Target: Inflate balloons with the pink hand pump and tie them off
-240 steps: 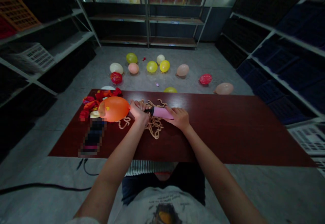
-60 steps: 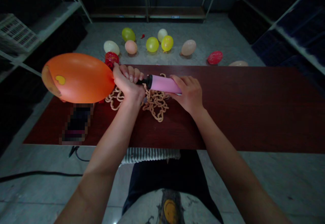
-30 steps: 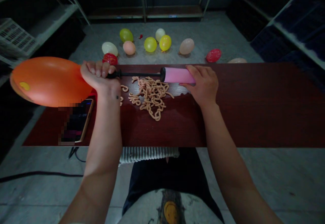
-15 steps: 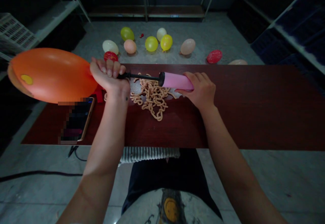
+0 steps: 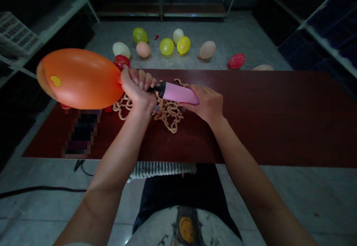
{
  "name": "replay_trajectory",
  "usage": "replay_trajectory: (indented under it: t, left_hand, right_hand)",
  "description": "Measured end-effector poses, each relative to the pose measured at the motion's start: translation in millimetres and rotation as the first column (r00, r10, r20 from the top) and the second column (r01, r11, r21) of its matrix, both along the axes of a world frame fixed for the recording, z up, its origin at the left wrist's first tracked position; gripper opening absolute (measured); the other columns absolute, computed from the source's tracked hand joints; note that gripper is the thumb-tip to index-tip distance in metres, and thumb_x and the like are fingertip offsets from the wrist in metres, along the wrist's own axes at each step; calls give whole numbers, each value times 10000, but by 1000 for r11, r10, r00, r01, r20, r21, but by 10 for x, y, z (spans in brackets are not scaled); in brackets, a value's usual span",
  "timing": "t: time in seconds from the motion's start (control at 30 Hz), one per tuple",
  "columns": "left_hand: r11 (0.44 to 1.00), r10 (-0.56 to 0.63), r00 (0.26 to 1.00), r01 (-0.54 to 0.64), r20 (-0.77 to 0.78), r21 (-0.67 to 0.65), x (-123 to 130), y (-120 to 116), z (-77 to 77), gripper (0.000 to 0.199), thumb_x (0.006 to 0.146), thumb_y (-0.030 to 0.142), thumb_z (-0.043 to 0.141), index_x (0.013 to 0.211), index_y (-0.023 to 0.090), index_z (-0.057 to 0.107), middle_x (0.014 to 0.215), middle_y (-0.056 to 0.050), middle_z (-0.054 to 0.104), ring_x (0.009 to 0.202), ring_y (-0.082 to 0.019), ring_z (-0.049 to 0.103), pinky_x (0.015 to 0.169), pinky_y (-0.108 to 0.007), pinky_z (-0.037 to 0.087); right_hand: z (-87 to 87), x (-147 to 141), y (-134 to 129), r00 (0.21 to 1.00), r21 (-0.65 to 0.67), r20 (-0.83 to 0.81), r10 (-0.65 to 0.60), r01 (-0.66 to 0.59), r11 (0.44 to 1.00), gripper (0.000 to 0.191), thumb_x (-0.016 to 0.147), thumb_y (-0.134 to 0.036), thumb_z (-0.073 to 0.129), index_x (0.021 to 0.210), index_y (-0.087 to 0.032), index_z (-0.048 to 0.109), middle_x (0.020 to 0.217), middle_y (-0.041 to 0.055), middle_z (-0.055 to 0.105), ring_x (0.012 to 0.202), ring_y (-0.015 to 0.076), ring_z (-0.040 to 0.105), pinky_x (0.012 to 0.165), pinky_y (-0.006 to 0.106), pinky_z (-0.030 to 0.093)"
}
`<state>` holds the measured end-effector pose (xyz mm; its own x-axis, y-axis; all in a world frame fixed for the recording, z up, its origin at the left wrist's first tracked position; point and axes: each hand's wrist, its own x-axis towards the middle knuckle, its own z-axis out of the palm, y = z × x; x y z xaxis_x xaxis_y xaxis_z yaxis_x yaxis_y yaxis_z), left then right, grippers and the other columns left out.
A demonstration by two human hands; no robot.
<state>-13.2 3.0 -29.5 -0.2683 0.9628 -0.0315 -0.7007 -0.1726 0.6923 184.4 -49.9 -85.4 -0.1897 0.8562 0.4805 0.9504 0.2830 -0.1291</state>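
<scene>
Left hand [image 5: 139, 86]: closed narrowly around the black handle [image 5: 152, 89] of a hand pump, neck of the orange balloon [image 5: 83, 78] against the outer side of the fist. Right hand [image 5: 208, 102]: wrapped around the far end of the pink barrel [image 5: 178, 92]. Pump positioned between both hands, above the surface [image 5: 279, 119], tilted slightly down toward the right; black collar [image 5: 162, 89] near the left fingers. Balloon inflated, extending left from the left hand, with a yellow spot [image 5: 55, 81] near its far end.

Beneath and beside the pump: tan chain [image 5: 170, 119], heaped on the surface, partly hidden by the left hand and wrist. Under the balloon: red pieces [image 5: 108, 109], mostly hidden. Near the left front corner: dark rectangular device [image 5: 82, 132], pixelated, with no legible writing. On the rear rack [image 5: 195, 10]: small blue-and-white labels [image 5: 192, 15], too small to read.

Front edge of the surface below both forearms; rear edge just beyond the hands. Open width to the right of the right hand, continuing to the frame edge. Beyond the rear edge, on the floor: yellow balloons [image 5: 166, 46], white balloon [image 5: 121, 50], peach balloon [image 5: 143, 49] and red balloon [image 5: 237, 60], among others.
</scene>
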Motion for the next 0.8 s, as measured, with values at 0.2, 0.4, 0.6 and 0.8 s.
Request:
replay_trajectory:
  t: [0.2,0.4,0.6,0.8]
  left_hand:
    - [999,30,999,-30,16,29,-9,39,-15,589,1020,410,437,516,199,216,411,44,190,332,-92,193,408,-273,226]
    - [998,61,995,-59,76,-35,41,-15,83,522,1032,291,366,553,192,185,421,52,174,349,-85,152,403,-250,202]
    - [997,52,993,-57,102,43,-50,54,39,518,1015,260,375,544,200,167,431,51,163,361,-94,149,426,-270,206]
    - [988,104,994,-106,20,114,-256,182,-43,529,987,264,444,550,198,152,465,63,144,377,-91,141,446,-272,205]
  right_hand:
    - [-8,25,10,1000,23,-2,-4,4,1000,788,813,-840,471,1265,-219,648,1084,94,727,930,249,640,737,329,415]
    - [22,36,6,1000,65,8,5,-5,998,696,847,-775,514,1272,-240,642,1079,79,726,944,249,627,750,333,415]
    - [18,136,32,998,123,55,-7,0,992,600,893,-706,515,1268,-255,640,1054,68,726,945,255,610,765,348,406]
    - [26,323,61,993,146,105,-47,32,989,629,881,-714,520,1308,-261,615,1141,80,714,996,276,594,825,381,386]
